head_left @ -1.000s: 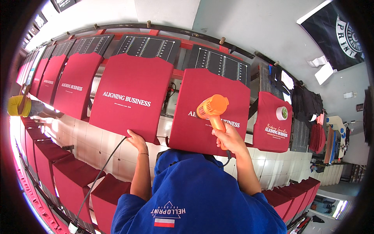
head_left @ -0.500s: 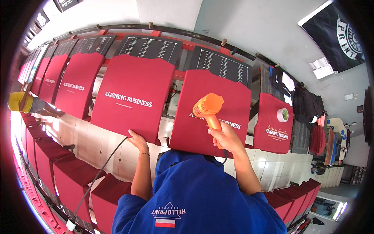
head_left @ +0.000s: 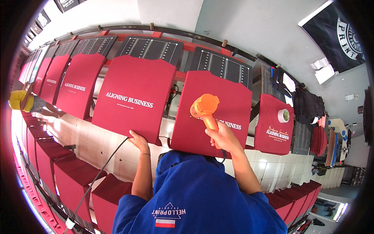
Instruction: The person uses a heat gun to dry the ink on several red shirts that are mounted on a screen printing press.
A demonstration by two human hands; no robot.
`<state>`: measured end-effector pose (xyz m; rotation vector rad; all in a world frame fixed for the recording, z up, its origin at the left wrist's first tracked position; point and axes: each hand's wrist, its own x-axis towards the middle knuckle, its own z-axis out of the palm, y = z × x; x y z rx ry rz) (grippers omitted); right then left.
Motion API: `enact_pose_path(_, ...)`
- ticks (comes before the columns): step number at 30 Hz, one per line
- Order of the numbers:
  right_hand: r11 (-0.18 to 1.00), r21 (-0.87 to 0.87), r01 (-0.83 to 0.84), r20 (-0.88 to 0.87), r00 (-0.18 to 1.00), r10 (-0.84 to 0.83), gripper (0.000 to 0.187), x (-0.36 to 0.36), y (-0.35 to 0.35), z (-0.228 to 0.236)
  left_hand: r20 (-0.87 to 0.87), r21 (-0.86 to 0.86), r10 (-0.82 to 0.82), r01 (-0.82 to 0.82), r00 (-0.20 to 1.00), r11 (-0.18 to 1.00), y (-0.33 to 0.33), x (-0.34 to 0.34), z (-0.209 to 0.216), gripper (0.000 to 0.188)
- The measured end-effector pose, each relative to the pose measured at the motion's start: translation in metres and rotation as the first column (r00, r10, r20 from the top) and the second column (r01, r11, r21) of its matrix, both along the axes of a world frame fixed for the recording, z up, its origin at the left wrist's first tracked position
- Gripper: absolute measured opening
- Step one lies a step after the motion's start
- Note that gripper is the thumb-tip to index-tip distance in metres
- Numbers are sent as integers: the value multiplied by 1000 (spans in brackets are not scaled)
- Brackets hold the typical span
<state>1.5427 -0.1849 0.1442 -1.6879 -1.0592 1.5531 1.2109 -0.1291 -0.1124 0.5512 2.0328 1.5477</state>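
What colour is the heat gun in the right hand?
The heat gun is orange, clearest in the head view.

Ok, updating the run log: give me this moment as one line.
right hand: gripping orange blower over maroon shirt | left hand: at near edge of neighbouring maroon shirt, beside dark cable | white print: on both shirts

Orange heat gun (head_left: 205, 105) upright-ish in your right hand (head_left: 225, 137), handle slanting toward you, rounded body hiding part of white print (head_left: 230, 125) on dark red shirt (head_left: 220, 90). That shirt lies flat over dark board (head_left: 224, 64). Second dark red shirt (head_left: 134, 78) lies flat on your left, lettering (head_left: 129, 100) uncovered, lower edge at your left hand (head_left: 140, 141).
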Motion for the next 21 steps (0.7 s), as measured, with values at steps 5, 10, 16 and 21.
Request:
enact_pose_path(5,993,-107,-45,-33,999,42,35,3,0,0,27,27,-15,14,1000,1000,0,2,6,53)
enact_pose_path(10,998,-69,-1,28,1000,3,35,-1,-5,3,12,4,-3,3,1000,1000,1,-1,4,57)
enact_pose_path(16,995,-95,43,19,999,-41,36,24,-18,-1,99,0,-46,47,994,999,-2,10,29,63)
enact_pose_path(21,966,-70,251,-5,968,-252,33,68,-58,-3,133,48,-54,48,990,998,-1,-4,4,64)
